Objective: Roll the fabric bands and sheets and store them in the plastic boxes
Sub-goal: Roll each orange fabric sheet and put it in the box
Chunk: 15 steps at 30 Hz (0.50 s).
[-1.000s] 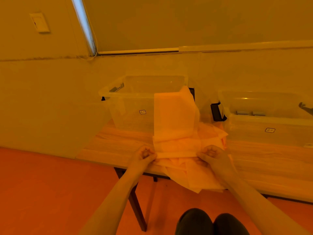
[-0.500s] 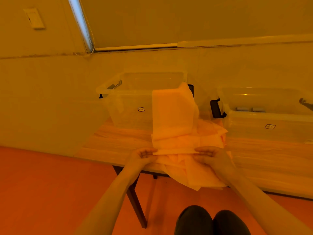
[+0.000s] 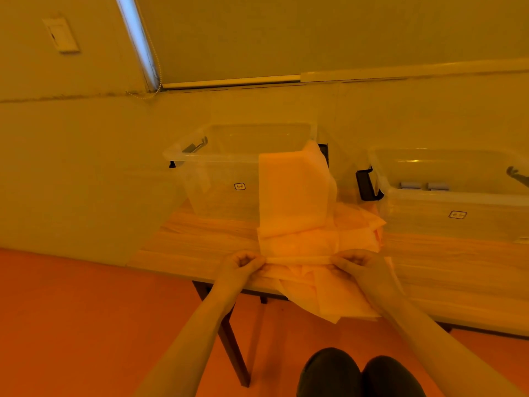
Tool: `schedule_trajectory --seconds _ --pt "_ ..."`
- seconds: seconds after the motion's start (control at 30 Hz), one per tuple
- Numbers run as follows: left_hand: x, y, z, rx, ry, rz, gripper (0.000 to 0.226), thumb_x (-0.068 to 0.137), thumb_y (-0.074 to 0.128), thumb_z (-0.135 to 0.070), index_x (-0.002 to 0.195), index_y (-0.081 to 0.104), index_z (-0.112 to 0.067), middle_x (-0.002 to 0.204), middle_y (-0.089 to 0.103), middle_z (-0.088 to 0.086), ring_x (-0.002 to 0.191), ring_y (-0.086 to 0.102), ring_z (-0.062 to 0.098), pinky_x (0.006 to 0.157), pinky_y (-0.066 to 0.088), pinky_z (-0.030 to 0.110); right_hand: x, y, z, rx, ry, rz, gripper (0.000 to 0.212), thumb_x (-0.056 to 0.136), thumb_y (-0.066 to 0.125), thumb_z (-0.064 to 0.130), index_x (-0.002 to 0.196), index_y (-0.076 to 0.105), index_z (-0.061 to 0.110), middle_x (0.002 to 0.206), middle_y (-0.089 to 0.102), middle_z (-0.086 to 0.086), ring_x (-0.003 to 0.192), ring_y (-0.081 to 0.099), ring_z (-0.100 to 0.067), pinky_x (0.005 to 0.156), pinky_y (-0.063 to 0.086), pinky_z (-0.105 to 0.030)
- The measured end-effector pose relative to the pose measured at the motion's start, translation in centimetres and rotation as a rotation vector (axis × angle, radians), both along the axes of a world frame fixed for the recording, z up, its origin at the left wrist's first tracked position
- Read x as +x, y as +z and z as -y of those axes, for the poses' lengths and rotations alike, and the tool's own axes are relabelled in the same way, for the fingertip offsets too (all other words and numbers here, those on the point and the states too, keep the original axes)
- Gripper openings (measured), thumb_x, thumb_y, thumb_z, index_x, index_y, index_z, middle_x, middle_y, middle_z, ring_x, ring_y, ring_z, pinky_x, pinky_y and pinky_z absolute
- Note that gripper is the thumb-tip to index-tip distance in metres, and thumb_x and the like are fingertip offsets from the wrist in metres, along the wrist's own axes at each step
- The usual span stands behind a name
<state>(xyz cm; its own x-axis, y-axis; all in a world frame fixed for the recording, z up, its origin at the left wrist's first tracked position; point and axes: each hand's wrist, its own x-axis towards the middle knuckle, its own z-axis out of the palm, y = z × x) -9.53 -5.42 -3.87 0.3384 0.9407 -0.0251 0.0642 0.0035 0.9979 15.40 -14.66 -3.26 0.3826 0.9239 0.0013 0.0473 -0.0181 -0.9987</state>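
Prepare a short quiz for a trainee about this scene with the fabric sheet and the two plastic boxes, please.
1. True or false: both hands pinch the rolled near edge of the long thin fabric sheet.
2. Which clear plastic box does the far end of the sheet lean on: A, the left box, or B, the right box?
3. Where do the small grey rolls lie?

Key:
1. True: the left hand and the right hand each grip one end of the roll.
2. A.
3. Inside the right box.
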Motion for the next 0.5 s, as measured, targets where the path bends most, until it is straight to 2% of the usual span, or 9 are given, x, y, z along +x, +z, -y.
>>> schedule_trajectory --seconds 0.13,0.23,0.3,0.4,0.5 --pt "0.13 -0.14 -0.04 -0.025 0.013 0.012 0.006 0.085 0.068 -0.016 0.084 0.069 -0.010 0.085 0.074 0.012 0.083 0.070 0.024 0.084 0.053 0.038 -0.15 0.00 -0.06 0.010 -0.006 -0.080 0.013 0.082 0.070 0.005 0.094 0.069 0.000 0.084 0.073 -0.016 0.079 0.071 -0.026 0.066 0.058 -0.023" --pt "0.08 -0.20 -0.14 -0.010 0.036 0.006 0.006 0.084 0.070 -0.011 0.083 0.064 -0.011 0.080 0.073 0.012 0.078 0.069 0.023 0.074 0.054 0.035 -0.15 -0.11 -0.13 0.007 -0.010 -0.103 0.015 0.081 0.071 0.004 0.094 0.066 -0.001 0.085 0.072 -0.020 0.080 0.070 -0.029 0.070 0.059 -0.030" --pt "-0.01 -0.29 -0.23 0.005 0.032 -0.005 0.009 0.085 0.069 -0.009 0.083 0.061 -0.013 0.079 0.071 0.011 0.079 0.068 0.023 0.074 0.053 0.035 -0.08 -0.20 -0.12 0.007 -0.007 -0.095 0.015 0.081 0.070 0.003 0.094 0.065 -0.001 0.084 0.072 -0.020 0.079 0.070 -0.028 0.068 0.059 -0.027" --pt "-0.12 -0.34 -0.19 -0.009 0.004 0.002 0.007 0.086 0.066 -0.008 0.085 0.066 -0.014 0.080 0.072 0.007 0.084 0.068 0.025 0.082 0.054 0.039 0.02 -0.35 -0.04 0.001 0.004 -0.066 0.012 0.083 0.068 0.002 0.095 0.068 0.002 0.087 0.073 -0.016 0.081 0.071 -0.026 0.067 0.058 -0.023" --pt "-0.10 -0.16 0.03 -0.043 -0.007 0.007 0.009 0.087 0.065 -0.007 0.091 0.071 -0.012 0.085 0.074 0.007 0.085 0.069 0.022 0.083 0.054 0.036 -0.04 -0.21 0.09 -0.019 0.015 0.031 0.013 0.085 0.068 0.007 0.097 0.071 0.010 0.090 0.073 -0.007 0.077 0.070 -0.010 0.064 0.055 -0.016"
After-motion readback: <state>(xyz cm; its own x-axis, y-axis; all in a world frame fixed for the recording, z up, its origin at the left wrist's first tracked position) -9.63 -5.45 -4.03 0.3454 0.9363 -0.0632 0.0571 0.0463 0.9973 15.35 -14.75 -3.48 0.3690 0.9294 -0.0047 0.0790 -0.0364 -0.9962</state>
